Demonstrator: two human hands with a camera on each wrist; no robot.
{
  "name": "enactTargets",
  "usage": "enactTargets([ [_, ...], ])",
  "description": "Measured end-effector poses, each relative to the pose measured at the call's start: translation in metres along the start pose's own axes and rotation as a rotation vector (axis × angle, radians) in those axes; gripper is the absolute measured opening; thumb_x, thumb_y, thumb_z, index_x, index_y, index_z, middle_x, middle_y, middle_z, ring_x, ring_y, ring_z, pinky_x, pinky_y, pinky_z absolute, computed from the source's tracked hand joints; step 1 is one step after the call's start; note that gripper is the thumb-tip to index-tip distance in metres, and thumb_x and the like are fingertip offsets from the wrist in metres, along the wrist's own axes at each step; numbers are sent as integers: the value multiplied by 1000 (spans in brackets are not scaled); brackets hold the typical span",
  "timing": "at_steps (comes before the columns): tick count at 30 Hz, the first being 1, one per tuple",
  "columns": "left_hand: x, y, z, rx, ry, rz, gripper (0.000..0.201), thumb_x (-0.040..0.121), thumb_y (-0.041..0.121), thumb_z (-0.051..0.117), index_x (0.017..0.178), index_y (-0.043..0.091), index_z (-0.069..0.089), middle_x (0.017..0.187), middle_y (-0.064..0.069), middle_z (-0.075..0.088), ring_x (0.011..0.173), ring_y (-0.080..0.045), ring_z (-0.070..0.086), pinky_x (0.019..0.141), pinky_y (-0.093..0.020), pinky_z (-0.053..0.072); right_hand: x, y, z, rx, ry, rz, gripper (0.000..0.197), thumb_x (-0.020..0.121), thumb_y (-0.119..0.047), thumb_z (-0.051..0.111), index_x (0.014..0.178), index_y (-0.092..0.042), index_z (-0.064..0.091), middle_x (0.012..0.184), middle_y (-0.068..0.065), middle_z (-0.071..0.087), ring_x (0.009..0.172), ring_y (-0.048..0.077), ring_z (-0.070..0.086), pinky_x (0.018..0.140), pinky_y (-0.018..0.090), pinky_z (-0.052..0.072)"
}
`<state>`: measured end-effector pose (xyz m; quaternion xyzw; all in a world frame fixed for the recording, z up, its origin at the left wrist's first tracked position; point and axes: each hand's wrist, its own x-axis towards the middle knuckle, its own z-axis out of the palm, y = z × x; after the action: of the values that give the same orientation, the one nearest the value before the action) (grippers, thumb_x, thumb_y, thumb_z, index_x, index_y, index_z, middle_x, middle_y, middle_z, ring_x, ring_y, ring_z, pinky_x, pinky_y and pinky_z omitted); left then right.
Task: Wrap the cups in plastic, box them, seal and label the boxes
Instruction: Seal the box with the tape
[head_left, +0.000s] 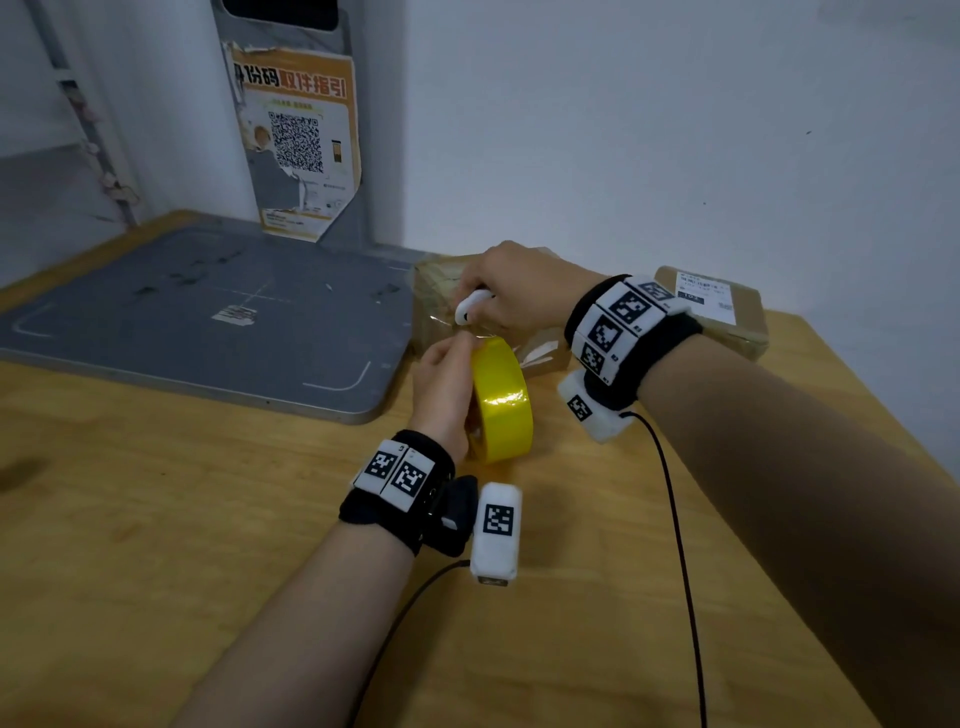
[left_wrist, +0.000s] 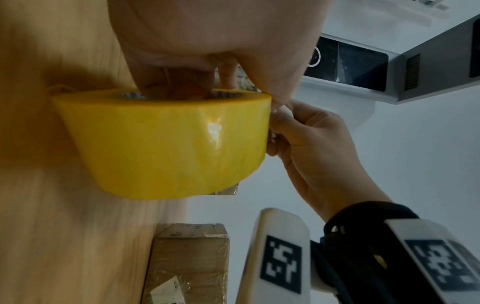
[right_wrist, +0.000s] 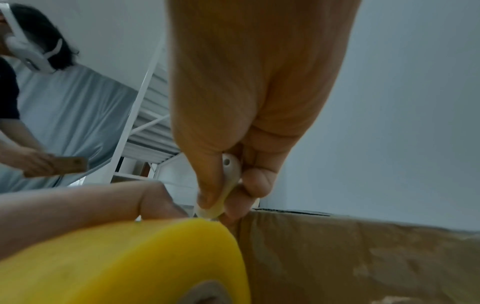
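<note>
Yellow tape roll (head_left: 501, 400), on edge just above the wooden bench (head_left: 156, 519), near centre. Left hand (head_left: 441, 387) holds it, fingers curled through the core; the left-wrist view confirms fingers inside the roll.

Right hand (head_left: 511, 291) closed round a small white cutter (head_left: 472, 306), its tip down at the strip between roll and box. Box in hand (head_left: 441, 291): brown cardboard, glossy with tape, at the far side of the bench, partly hidden behind both hands. A second box (head_left: 719, 309), taped and carrying a white label (head_left: 704, 296), sits further right by the wall.

Step, as judged: sealing. The tape looks laid and is being severed from the roll. Next move calls for a clean cut with the strip held taut, then pressing the loose end down on the cardboard; the label follows. No cups visible; presumably already boxed.

Views compared: the head view gives the layout, a grey pad (head_left: 208, 317) to the left and a torn orange poster (head_left: 298, 140) behind. The right-wrist view alone shows the cutter's tip meeting the roll's edge at the box corner, and a second person off to the left holding a phone. The left-wrist view alone shows a grey device with a dark screen (left_wrist: 363, 61) overhead.
</note>
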<state>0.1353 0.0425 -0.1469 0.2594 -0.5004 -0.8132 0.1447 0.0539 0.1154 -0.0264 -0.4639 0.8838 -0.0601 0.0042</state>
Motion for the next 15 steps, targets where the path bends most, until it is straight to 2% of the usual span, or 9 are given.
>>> enactTargets([
  [2, -1, 0, -1, -10, -3, -5, 27, 92, 38, 66, 116, 26, 67, 99, -3, 70, 87, -21, 67, 76, -36, 54, 2, -3, 1, -32, -15, 7, 18, 91, -28, 65, 103, -28, 78, 97, -11, 70, 92, 14, 65, 70, 28, 48],
  [4, -2, 1, -1, -21, -6, -6, 25, 92, 36, 66, 115, 26, 67, 99, -3, 70, 87, -21, 67, 77, -36, 54, 3, -6, 2, -39, -3, 18, 17, 87, -29, 66, 98, -33, 78, 96, -13, 71, 91, 13, 67, 77, 35, 54],
  [5, -3, 1, -1, -24, -8, -7, 25, 92, 36, 66, 115, 26, 67, 100, -4, 70, 88, -21, 67, 78, -37, 54, 3, -7, 1, -41, -1, 7, 16, 88, -29, 66, 98, -33, 78, 99, -12, 71, 93, 13, 67, 76, 35, 54],
  [9, -4, 1, 0, -11, 2, -9, 25, 92, 38, 66, 115, 27, 66, 105, -5, 70, 93, -23, 67, 83, -39, 54, 6, -11, 1, -96, -32, -56, 19, 96, -25, 65, 108, -24, 79, 111, -7, 70, 101, 13, 65, 62, 17, 38],
  [12, -5, 1, 0, -1, 2, -10, 27, 90, 40, 68, 115, 29, 67, 117, -9, 73, 105, -27, 69, 94, -46, 55, 11, -11, 5, -155, -45, -48, 15, 94, -21, 67, 103, -21, 78, 108, 0, 72, 95, 18, 67, 63, 22, 44],
  [15, -7, 2, 0, 7, 3, -7, 22, 90, 40, 69, 110, 30, 67, 118, -9, 73, 108, -28, 69, 94, -46, 55, 15, -11, 8, -174, -56, -33, 10, 92, -17, 68, 93, -24, 75, 99, 0, 71, 86, 19, 65, 57, 24, 41],
])
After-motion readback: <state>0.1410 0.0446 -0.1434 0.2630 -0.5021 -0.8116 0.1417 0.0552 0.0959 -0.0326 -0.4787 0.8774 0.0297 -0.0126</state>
